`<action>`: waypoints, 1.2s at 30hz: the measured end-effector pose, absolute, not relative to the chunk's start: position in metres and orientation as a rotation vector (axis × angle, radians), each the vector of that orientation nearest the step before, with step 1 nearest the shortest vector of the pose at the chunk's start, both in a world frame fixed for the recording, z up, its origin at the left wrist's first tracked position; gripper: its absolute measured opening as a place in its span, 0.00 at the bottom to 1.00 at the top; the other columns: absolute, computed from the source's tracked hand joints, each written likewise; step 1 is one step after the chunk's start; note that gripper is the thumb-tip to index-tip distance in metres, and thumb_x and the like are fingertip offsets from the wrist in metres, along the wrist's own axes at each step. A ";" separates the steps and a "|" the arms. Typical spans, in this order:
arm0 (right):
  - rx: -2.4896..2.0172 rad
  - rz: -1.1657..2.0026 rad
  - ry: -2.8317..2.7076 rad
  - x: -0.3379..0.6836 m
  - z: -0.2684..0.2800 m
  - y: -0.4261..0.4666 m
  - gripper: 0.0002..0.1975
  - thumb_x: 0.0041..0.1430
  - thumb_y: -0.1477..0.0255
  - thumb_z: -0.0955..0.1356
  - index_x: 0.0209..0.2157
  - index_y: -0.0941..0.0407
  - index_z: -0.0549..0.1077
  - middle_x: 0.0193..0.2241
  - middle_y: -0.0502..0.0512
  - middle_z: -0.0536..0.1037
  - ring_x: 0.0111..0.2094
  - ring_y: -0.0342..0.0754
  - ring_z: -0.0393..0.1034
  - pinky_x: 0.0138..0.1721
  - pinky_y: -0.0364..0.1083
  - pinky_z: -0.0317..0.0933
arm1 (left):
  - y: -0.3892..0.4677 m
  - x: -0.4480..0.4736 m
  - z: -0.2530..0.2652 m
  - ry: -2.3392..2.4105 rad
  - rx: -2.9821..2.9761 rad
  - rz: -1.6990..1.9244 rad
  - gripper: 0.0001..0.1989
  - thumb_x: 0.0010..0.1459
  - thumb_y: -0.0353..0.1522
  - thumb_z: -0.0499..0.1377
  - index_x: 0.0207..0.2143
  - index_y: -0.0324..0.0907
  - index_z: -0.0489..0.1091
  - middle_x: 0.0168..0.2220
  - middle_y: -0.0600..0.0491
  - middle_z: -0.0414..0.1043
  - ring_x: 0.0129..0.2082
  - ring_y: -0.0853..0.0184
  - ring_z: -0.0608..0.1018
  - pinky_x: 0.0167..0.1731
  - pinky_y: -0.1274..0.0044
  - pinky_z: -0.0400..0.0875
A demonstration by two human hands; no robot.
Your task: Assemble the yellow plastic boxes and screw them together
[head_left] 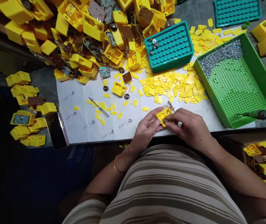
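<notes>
Near the front edge of the table, my left hand is closed around a small yellow plastic housing, its hollow side facing up. My right hand pinches a small round speaker, dark with a metallic back, at the housing's right side. A small brownish circuit board sticks out behind the housing, partly hidden by my fingers. Just beyond my hands spreads a pile of small flat yellow covers. A screwdriver lies to the left among several loose covers.
Yellow housings with wired boards and speakers are heaped at the back left. A teal tray holds a few small metal parts. Right of it stands a green basket with screws, an electric screwdriver over its rim. A phone lies left.
</notes>
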State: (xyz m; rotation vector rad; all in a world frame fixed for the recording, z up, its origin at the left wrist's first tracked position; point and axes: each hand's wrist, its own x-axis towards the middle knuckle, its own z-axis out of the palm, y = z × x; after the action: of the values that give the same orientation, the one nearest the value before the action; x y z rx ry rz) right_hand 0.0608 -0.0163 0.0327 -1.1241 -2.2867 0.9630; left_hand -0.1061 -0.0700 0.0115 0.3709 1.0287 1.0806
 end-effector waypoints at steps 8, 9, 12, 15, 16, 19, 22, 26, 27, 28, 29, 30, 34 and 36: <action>-1.236 1.032 -2.265 0.054 0.032 -0.014 0.02 0.56 0.76 0.71 0.33 0.57 0.73 0.30 0.51 0.77 0.29 0.44 0.71 0.28 0.42 0.60 | -0.073 -0.103 0.006 1.036 0.528 1.107 0.19 0.60 0.33 0.60 0.54 0.44 0.67 0.52 0.48 0.73 0.52 0.62 0.75 0.55 0.69 0.68; -1.243 1.037 -2.248 0.053 0.030 -0.014 0.03 0.56 0.76 0.71 0.32 0.56 0.73 0.29 0.51 0.77 0.29 0.44 0.71 0.28 0.41 0.60 | -0.074 -0.103 0.006 1.043 0.539 1.112 0.19 0.60 0.32 0.60 0.54 0.44 0.67 0.51 0.48 0.74 0.53 0.63 0.75 0.55 0.69 0.67; -1.256 1.008 -2.210 0.052 0.026 -0.017 0.04 0.56 0.73 0.72 0.30 0.56 0.73 0.28 0.50 0.76 0.28 0.43 0.70 0.27 0.41 0.59 | -0.073 -0.103 0.008 1.061 0.521 1.132 0.19 0.58 0.32 0.60 0.53 0.44 0.67 0.50 0.48 0.74 0.53 0.63 0.74 0.55 0.69 0.68; -1.255 0.929 -2.207 0.052 0.025 -0.024 0.05 0.60 0.70 0.70 0.30 0.56 0.74 0.28 0.51 0.76 0.27 0.43 0.70 0.28 0.42 0.60 | -0.072 -0.103 0.012 1.085 0.439 1.133 0.20 0.56 0.32 0.61 0.52 0.44 0.66 0.50 0.48 0.74 0.51 0.63 0.75 0.51 0.70 0.71; -1.243 0.910 -2.214 0.052 0.026 -0.026 0.05 0.61 0.70 0.69 0.31 0.56 0.75 0.29 0.51 0.76 0.28 0.43 0.71 0.28 0.42 0.61 | -0.072 -0.102 0.013 1.094 0.408 1.135 0.20 0.55 0.32 0.62 0.51 0.43 0.66 0.49 0.48 0.74 0.49 0.63 0.76 0.49 0.71 0.72; -1.190 0.889 -2.248 0.055 0.028 -0.034 0.07 0.63 0.73 0.65 0.38 0.55 0.76 0.33 0.54 0.77 0.32 0.45 0.73 0.31 0.42 0.65 | -0.069 -0.100 0.016 1.094 0.316 1.165 0.20 0.52 0.29 0.63 0.48 0.43 0.65 0.44 0.50 0.75 0.44 0.67 0.77 0.45 0.74 0.73; -1.099 0.964 -2.213 0.058 0.029 -0.037 0.13 0.62 0.78 0.63 0.45 0.56 0.75 0.38 0.57 0.77 0.37 0.46 0.74 0.36 0.43 0.68 | -0.066 -0.100 0.017 1.061 0.283 1.188 0.22 0.49 0.26 0.64 0.45 0.45 0.61 0.36 0.55 0.76 0.37 0.71 0.78 0.41 0.76 0.73; -0.938 1.161 -2.063 0.063 0.027 -0.037 0.17 0.61 0.83 0.61 0.47 0.56 0.74 0.42 0.57 0.78 0.44 0.44 0.74 0.46 0.43 0.68 | -0.063 -0.103 0.016 1.049 0.306 1.177 0.23 0.48 0.25 0.65 0.41 0.45 0.57 0.32 0.58 0.76 0.32 0.74 0.78 0.40 0.77 0.73; -0.908 1.196 -2.041 0.064 0.026 -0.036 0.17 0.60 0.83 0.61 0.47 0.56 0.74 0.43 0.57 0.78 0.45 0.43 0.74 0.48 0.43 0.68 | -0.063 -0.104 0.016 1.055 0.307 1.168 0.23 0.47 0.25 0.66 0.40 0.45 0.56 0.33 0.58 0.76 0.32 0.74 0.78 0.40 0.78 0.73; -0.888 1.220 -2.022 0.065 0.025 -0.036 0.17 0.60 0.83 0.61 0.46 0.56 0.74 0.42 0.56 0.79 0.45 0.43 0.74 0.48 0.43 0.67 | -0.063 -0.104 0.016 1.063 0.306 1.160 0.24 0.47 0.25 0.66 0.40 0.45 0.56 0.33 0.58 0.77 0.33 0.73 0.79 0.40 0.78 0.74; -0.887 1.229 -1.995 0.065 0.025 -0.035 0.16 0.60 0.83 0.61 0.45 0.55 0.74 0.41 0.55 0.79 0.44 0.43 0.74 0.48 0.44 0.68 | -0.063 -0.105 0.016 1.074 0.302 1.151 0.24 0.46 0.25 0.66 0.40 0.45 0.55 0.34 0.57 0.77 0.34 0.72 0.79 0.40 0.77 0.74; -0.920 1.221 -1.948 0.065 0.023 -0.035 0.15 0.60 0.82 0.62 0.44 0.55 0.74 0.40 0.55 0.79 0.43 0.44 0.74 0.46 0.44 0.69 | -0.063 -0.106 0.016 1.086 0.295 1.141 0.25 0.46 0.25 0.67 0.40 0.45 0.55 0.35 0.57 0.77 0.34 0.71 0.80 0.40 0.76 0.74; -1.245 1.310 -1.551 0.064 0.014 -0.025 0.12 0.61 0.72 0.66 0.47 0.55 0.73 0.44 0.58 0.77 0.34 0.45 0.75 0.28 0.43 0.71 | -0.066 -0.106 0.018 1.111 0.271 1.093 0.26 0.46 0.27 0.67 0.42 0.46 0.55 0.39 0.54 0.78 0.35 0.66 0.82 0.39 0.75 0.74; -1.311 1.573 -1.361 0.063 0.008 -0.016 0.19 0.60 0.65 0.68 0.51 0.56 0.70 0.48 0.61 0.76 0.32 0.45 0.76 0.22 0.42 0.68 | -0.066 -0.106 0.019 1.100 0.264 1.059 0.28 0.47 0.28 0.67 0.46 0.46 0.57 0.41 0.53 0.78 0.35 0.64 0.83 0.39 0.76 0.74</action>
State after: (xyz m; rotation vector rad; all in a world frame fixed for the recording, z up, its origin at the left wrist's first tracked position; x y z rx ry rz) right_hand 0.0635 -0.0158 0.0083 -1.3107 -1.3613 1.5727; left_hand -0.1059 -0.0663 0.0192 0.2645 1.1002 1.0589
